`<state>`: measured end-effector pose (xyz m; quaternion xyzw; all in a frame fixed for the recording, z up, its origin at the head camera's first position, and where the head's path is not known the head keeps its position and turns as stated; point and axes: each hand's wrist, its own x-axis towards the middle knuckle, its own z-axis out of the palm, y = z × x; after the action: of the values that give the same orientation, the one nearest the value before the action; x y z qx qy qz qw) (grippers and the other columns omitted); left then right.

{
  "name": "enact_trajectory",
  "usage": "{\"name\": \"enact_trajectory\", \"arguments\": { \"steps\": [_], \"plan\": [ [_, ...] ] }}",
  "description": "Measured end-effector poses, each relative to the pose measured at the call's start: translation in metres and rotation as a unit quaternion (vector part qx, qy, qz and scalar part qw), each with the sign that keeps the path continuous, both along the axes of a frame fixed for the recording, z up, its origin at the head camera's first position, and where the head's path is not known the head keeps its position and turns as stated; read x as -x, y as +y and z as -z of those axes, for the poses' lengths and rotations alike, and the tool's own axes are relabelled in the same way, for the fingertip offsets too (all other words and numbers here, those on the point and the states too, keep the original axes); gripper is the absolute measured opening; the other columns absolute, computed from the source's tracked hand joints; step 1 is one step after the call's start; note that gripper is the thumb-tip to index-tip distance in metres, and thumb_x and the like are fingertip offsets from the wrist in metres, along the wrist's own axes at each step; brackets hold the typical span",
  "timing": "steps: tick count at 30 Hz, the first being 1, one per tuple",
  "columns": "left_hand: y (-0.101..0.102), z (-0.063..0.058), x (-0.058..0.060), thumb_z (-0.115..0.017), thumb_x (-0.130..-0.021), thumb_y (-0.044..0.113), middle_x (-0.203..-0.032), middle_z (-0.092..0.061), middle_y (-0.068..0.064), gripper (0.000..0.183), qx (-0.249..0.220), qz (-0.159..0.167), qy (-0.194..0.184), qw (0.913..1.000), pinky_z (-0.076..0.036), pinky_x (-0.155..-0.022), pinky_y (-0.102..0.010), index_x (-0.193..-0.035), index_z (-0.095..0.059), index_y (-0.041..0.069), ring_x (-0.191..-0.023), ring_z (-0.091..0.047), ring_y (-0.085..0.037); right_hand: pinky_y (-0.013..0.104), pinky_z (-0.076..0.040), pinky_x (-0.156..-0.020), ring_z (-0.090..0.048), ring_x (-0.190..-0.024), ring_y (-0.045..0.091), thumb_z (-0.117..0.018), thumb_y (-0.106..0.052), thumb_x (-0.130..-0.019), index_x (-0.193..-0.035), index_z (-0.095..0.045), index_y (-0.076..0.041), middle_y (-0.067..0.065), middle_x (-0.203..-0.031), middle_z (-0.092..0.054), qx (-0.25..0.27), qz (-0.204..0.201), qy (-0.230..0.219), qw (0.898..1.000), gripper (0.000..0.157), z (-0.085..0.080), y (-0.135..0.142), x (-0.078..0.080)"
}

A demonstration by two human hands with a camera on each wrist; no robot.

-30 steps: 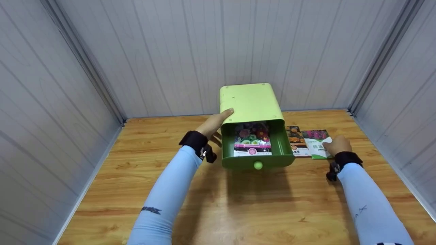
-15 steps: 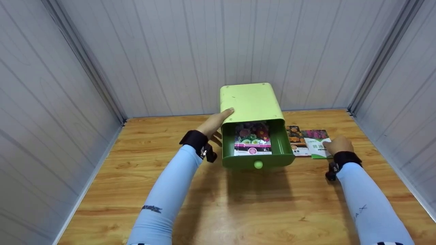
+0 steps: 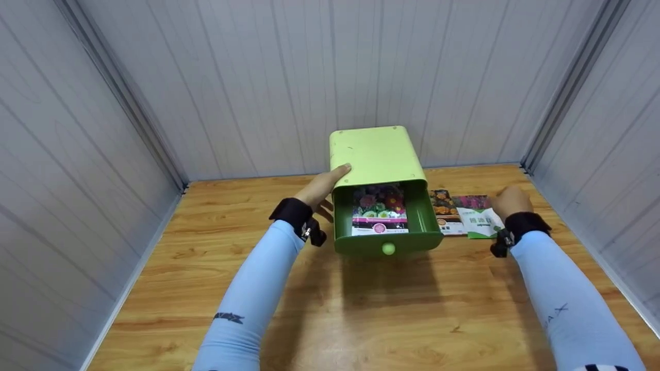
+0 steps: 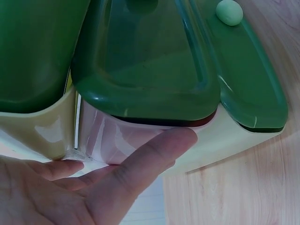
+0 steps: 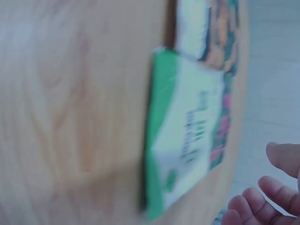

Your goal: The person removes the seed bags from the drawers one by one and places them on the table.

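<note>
- Since its thumb lies on the top of the box (image 3: 381,154), the left hand (image 3: 319,190) can steady it; its fingers reach loosely down the left side without clenching, so light pressure should do.
- The drawer (image 3: 363,246) stands pulled out, a flower packet (image 3: 380,208) face up inside; tilting the box could make that packet slide.
- The orange packet (image 3: 446,211) lies on the table (image 3: 464,304), right of the drawer, and is best left undisturbed.
- The green packet (image 3: 479,221) lies beside it; a thin, flat thing probably lifts most easily by its free right edge.
- The right hand (image 3: 511,201) is at that edge, thumb and fingers parted, holding nothing; the wrist view is blurred, so contact is uncertain. A fingernail under the edge should avoid creasing.
</note>
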<state>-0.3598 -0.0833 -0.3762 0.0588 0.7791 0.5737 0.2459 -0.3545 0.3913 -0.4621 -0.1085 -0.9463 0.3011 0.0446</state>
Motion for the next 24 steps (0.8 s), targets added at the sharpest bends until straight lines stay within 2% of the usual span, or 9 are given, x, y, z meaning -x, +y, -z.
{"name": "enact_trajectory", "arguments": {
  "steps": [1,3,6,13,18,20,22,24],
  "plan": [
    [0.000,0.000,0.000,-0.048,-0.104,0.076,-0.180,-0.021,-0.018,0.094,0.001,0.001,0.002,1.0000,-0.058,-0.104,-0.065,-0.176,-0.021,0.022,-0.140,-0.050,-0.061,0.059,-0.059,-0.081,-0.067,-0.091,0.051,-0.059,-0.023,-0.108,-0.109,-0.067,0.022,0.040,-0.105,-0.070,0.003,-0.005,0.000,1.000,0.045,-0.004,-0.002,0.001],
    [0.000,-0.001,0.000,-0.048,-0.105,0.076,-0.180,-0.020,-0.018,0.093,0.002,0.002,0.002,1.0000,-0.058,-0.104,-0.065,-0.176,-0.021,0.022,-0.140,-0.049,-0.061,0.069,-0.054,-0.102,-0.062,-0.121,0.060,-0.058,-0.023,-0.108,-0.137,-0.059,0.022,0.045,-0.138,-0.060,0.005,-0.013,0.000,1.000,0.053,-0.013,-0.007,0.002],
    [0.000,-0.002,0.001,-0.047,-0.105,0.075,-0.180,-0.020,-0.019,0.092,0.002,0.002,0.002,1.0000,-0.058,-0.104,-0.066,-0.176,-0.020,0.022,-0.141,-0.048,-0.063,0.069,-0.050,-0.109,-0.058,-0.128,0.060,-0.057,-0.024,-0.110,-0.143,-0.054,0.022,0.045,-0.142,-0.056,0.015,-0.019,-0.003,1.000,0.056,-0.026,-0.017,0.005],
    [-0.001,-0.003,0.001,-0.047,-0.106,0.075,-0.178,-0.022,-0.023,0.094,-0.001,0.001,-0.010,0.9999,-0.054,-0.108,-0.069,-0.176,-0.019,0.019,-0.144,-0.044,-0.063,0.065,-0.051,-0.105,-0.058,-0.126,0.057,-0.062,-0.024,-0.111,-0.138,-0.059,0.018,0.042,-0.143,-0.056,0.034,-0.018,0.016,0.999,0.050,-0.058,-0.040,0.009],
    [-0.002,-0.001,0.001,-0.047,-0.105,0.076,-0.177,-0.025,-0.025,0.096,0.000,-0.001,-0.010,0.9999,-0.055,-0.108,-0.068,-0.176,-0.020,0.017,-0.144,-0.046,-0.063,0.062,-0.052,-0.106,-0.056,-0.131,0.056,-0.059,-0.032,-0.112,-0.144,-0.054,0.016,0.042,-0.150,-0.051,0.055,-0.065,-0.002,0.996,0.058,-0.084,-0.056,0.011],
    [-0.002,-0.002,0.000,-0.047,-0.105,0.076,-0.177,-0.025,-0.025,0.095,0.001,-0.002,-0.008,1.0000,-0.055,-0.108,-0.068,-0.176,-0.021,0.018,-0.143,-0.046,-0.062,0.054,-0.056,-0.102,-0.058,-0.129,0.053,-0.059,-0.034,-0.113,-0.147,-0.051,0.016,0.041,-0.149,-0.052,0.074,-0.085,-0.006,0.994,0.061,-0.094,-0.065,0.010],
    [-0.002,-0.002,0.001,-0.047,-0.105,0.076,-0.177,-0.027,-0.023,0.094,0.003,-0.002,-0.006,1.0000,-0.056,-0.107,-0.067,-0.175,-0.024,0.018,-0.143,-0.047,-0.061,0.040,-0.059,-0.093,-0.061,-0.125,0.048,-0.061,-0.034,-0.112,-0.148,-0.050,0.015,0.039,-0.147,-0.053,0.095,-0.100,-0.003,0.990,0.062,-0.103,-0.076,0.009],
    [-0.001,-0.002,0.002,-0.047,-0.104,0.076,-0.176,-0.029,-0.021,0.093,0.003,-0.004,-0.006,1.0000,-0.056,-0.106,-0.067,-0.174,-0.028,0.017,-0.141,-0.048,-0.060,0.026,-0.057,-0.081,-0.065,-0.120,0.044,-0.062,-0.032,-0.112,-0.149,-0.050,0.014,0.037,-0.145,-0.056,0.108,-0.114,0.003,0.988,0.061,-0.112,-0.087,0.006]
  ]
}}
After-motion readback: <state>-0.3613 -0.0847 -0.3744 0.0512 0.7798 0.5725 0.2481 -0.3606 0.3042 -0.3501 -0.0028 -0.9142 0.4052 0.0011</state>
